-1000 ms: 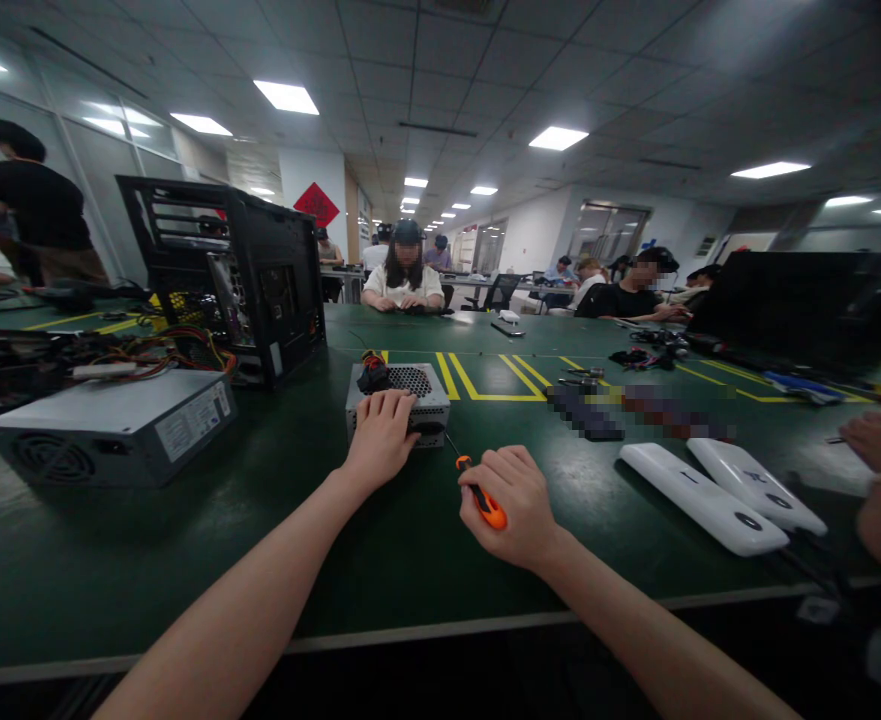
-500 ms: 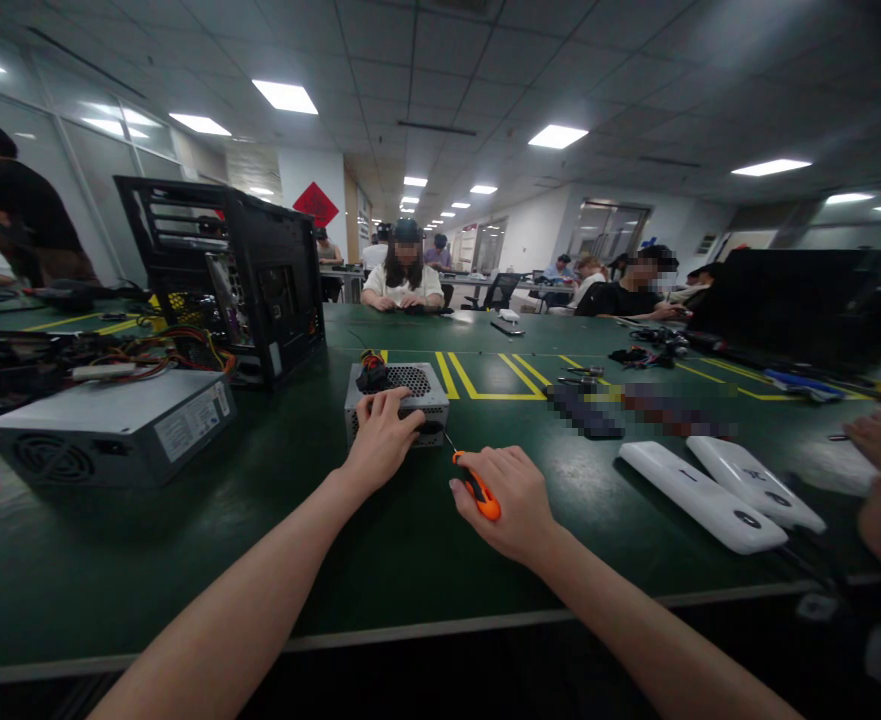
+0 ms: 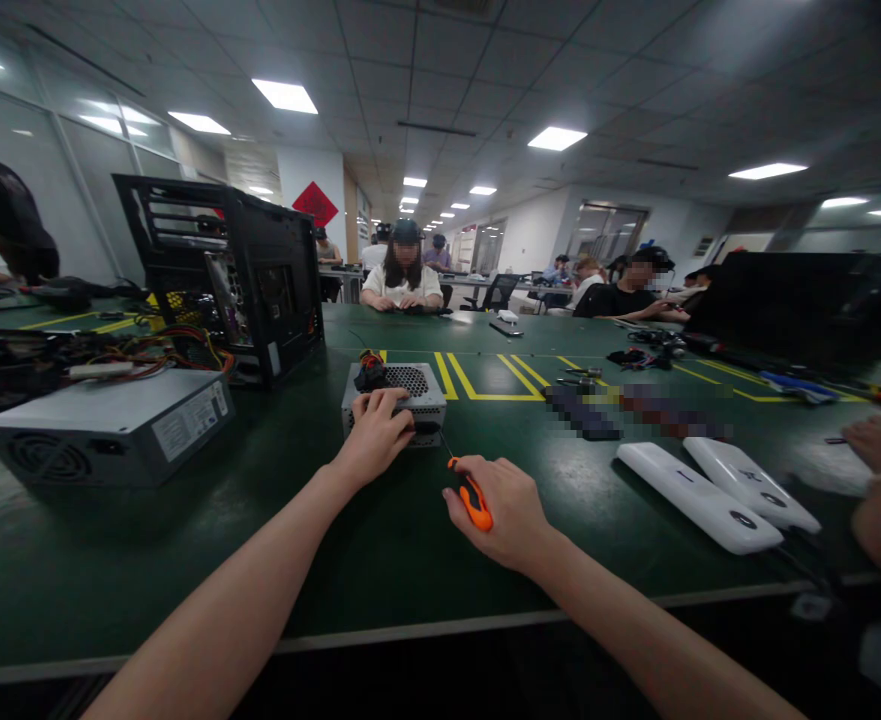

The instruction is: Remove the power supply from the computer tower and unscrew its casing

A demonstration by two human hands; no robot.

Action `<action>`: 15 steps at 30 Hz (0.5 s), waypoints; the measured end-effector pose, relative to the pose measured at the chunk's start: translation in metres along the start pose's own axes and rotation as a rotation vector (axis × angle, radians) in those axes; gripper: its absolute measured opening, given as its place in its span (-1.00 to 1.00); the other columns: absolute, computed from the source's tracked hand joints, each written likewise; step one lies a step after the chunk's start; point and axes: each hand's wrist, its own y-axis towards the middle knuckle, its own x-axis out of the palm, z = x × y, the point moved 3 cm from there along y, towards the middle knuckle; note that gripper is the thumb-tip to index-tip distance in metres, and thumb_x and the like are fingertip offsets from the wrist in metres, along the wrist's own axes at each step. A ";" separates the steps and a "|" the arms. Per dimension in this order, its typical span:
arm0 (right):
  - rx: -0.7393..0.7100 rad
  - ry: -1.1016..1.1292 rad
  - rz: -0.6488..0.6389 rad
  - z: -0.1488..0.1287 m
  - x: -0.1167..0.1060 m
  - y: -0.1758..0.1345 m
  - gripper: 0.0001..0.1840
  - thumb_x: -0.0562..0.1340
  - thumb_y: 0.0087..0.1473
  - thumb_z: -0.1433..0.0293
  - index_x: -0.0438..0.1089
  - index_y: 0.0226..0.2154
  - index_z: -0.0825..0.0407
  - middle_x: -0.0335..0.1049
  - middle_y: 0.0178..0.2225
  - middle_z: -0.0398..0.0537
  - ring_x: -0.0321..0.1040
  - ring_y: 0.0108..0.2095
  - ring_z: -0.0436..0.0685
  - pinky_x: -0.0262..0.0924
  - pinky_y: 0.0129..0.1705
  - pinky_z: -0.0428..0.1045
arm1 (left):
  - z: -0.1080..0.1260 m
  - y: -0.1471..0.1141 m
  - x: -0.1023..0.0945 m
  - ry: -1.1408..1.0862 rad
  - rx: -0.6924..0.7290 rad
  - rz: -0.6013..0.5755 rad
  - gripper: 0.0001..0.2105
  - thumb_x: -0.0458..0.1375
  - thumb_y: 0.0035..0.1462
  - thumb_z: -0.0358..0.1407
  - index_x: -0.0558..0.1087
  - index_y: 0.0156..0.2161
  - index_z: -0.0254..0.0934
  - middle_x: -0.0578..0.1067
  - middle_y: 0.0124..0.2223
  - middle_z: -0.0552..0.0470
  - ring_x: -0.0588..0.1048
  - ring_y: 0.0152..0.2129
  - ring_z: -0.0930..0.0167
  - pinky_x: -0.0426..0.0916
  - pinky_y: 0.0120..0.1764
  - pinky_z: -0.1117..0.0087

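A small grey metal power supply (image 3: 419,378) with a perforated top sits on the green table in front of me. A bundle of dark, red and yellow wires (image 3: 370,370) lies on its top left. My left hand (image 3: 374,432) grips its near side, fingers over the top edge. An orange and black screwdriver (image 3: 476,505) is held in my right hand (image 3: 506,510), its fingers wrapped round the handle. The thin shaft points up and left to the lower right corner of the power supply's near face. Whether its tip touches a screw is too small to tell.
At left stand a larger power supply (image 3: 110,425) and an open black computer case (image 3: 282,290). Two white devices (image 3: 699,495) lie at right, near another person's hand (image 3: 879,445). Small tools (image 3: 581,378) lie farther back. Someone sits across the table (image 3: 380,325).
My right hand and the screwdriver have shifted slightly left and down. My left hand has moved a little left, still on the power supply.
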 end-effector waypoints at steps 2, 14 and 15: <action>-0.032 -0.005 -0.035 -0.001 0.002 -0.001 -0.86 0.09 -0.01 0.38 0.28 -0.37 0.10 0.25 -0.48 -0.11 0.14 -0.49 0.00 -0.01 -0.37 -0.05 | -0.002 0.000 0.000 -0.003 0.005 -0.007 -0.92 0.07 0.04 -0.35 0.40 -0.36 -0.26 0.24 0.03 -0.11 0.15 -0.01 0.22 0.05 -0.08 0.11; -0.053 0.027 -0.020 -0.001 0.002 0.001 -0.85 0.09 -0.01 0.38 0.28 -0.34 0.09 0.25 -0.46 -0.09 0.13 -0.47 0.01 0.01 -0.38 -0.06 | 0.013 0.001 -0.007 0.212 0.010 -0.003 -0.88 0.03 0.06 -0.39 0.41 -0.32 -0.28 0.26 -0.02 -0.17 0.16 -0.04 0.18 0.02 -0.05 0.06; -0.089 0.009 -0.045 -0.002 0.003 0.001 -0.88 0.10 -0.04 0.40 0.29 -0.38 0.08 0.24 -0.46 -0.09 0.13 -0.46 0.02 0.00 -0.38 -0.05 | 0.015 0.001 -0.008 0.235 0.005 -0.008 -0.87 0.02 0.06 -0.40 0.41 -0.31 -0.28 0.27 -0.05 -0.17 0.18 -0.07 0.18 0.05 -0.06 0.07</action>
